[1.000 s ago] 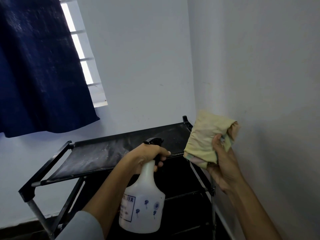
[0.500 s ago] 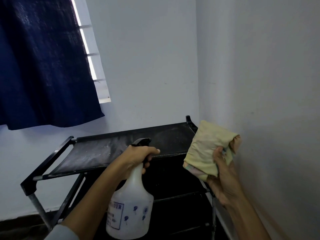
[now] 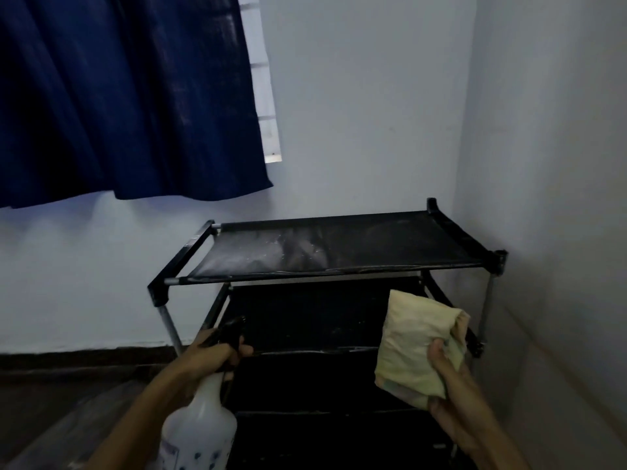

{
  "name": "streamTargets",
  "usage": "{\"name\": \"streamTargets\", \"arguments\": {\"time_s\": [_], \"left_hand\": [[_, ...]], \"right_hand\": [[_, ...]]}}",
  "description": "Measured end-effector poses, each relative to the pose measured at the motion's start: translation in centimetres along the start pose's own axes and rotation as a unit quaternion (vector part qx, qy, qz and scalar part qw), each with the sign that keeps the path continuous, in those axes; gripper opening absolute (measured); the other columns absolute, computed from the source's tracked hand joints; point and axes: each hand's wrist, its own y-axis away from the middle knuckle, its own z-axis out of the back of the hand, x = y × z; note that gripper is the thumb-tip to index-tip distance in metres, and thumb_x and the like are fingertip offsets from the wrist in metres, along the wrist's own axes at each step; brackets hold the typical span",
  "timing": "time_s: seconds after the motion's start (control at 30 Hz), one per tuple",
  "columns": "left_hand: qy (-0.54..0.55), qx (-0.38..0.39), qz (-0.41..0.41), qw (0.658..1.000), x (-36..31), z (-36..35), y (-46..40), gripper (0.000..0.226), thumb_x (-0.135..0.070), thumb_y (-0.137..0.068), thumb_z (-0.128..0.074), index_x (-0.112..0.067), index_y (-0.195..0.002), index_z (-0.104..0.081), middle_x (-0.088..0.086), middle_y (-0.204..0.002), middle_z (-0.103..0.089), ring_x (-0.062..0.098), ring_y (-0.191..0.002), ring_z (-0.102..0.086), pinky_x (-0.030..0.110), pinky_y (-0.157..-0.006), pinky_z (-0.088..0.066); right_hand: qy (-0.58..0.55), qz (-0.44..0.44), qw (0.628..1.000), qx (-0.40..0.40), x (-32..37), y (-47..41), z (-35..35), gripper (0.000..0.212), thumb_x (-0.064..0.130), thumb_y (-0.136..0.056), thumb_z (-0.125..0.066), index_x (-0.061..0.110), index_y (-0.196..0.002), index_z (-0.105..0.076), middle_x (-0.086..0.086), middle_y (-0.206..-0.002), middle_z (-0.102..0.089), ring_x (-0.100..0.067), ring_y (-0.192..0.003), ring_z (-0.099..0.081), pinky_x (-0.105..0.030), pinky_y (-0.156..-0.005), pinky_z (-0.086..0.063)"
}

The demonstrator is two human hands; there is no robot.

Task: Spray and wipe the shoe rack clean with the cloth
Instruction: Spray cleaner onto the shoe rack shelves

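the view is pulling back and tipping down from a moment ago, so the whole shoe rack (image 3: 339,252) is showing now, tucked into the corner. the left hand (image 3: 217,354) is sitting lower than before, its grip clenched around the neck of the spray bottle (image 3: 200,429), nozzle aiming at the dark lower shelves. the right hand (image 3: 451,395) is grasping the folded cloth (image 3: 414,351) in front of the rack's right side, off any surface. the top shelf is looking dusty and speckled, so wiping is probably still to come. the side wall (image 3: 549,198) is crowding the right hand; the curtain (image 3: 129,96) is hanging clear.
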Motion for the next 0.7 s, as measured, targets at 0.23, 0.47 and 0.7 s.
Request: {"name": "streamTargets", "arguments": {"time_s": [0.23,0.47,0.7], "left_hand": [[0.061,-0.066,-0.060,0.994,4.7,3.6,-1.1,0.031,0.017,-0.087,-0.034,-0.002,-0.082,-0.058,0.016,-0.075,-0.054,0.027,-0.061,-0.048,0.028,-0.045,-0.045],[0.021,-0.100,-0.020,0.995,5.5,3.0,-2.3,0.029,-0.014,-0.087,-0.048,-0.006,-0.060,-0.052,0.012,-0.054,-0.051,0.025,-0.047,-0.048,0.030,-0.045,-0.040],[-0.030,-0.119,-0.035,0.992,5.0,1.5,-2.5,0.026,-0.019,-0.087,-0.050,-0.020,-0.062,-0.045,0.010,-0.066,-0.055,0.023,-0.062,-0.053,0.033,-0.066,-0.041]], "right_hand": [[-0.004,-0.007,1.000,0.003,-3.4,0.1,-2.5,0.116,0.043,-0.017,-0.098,0.037,-0.125,-0.056,-0.006,-0.123,-0.065,-0.041,-0.112,-0.059,-0.074,-0.084,-0.040],[0.045,0.029,0.998,0.017,-4.1,1.5,-3.6,0.106,0.050,-0.021,-0.096,0.033,-0.119,-0.061,-0.003,-0.123,-0.065,-0.034,-0.108,-0.063,-0.070,-0.084,-0.042],[0.050,0.087,0.995,0.000,-2.7,2.6,-3.1,0.076,0.040,-0.064,-0.067,0.029,-0.136,-0.048,-0.002,-0.129,-0.062,-0.032,-0.108,-0.063,-0.068,-0.078,-0.045]]}}
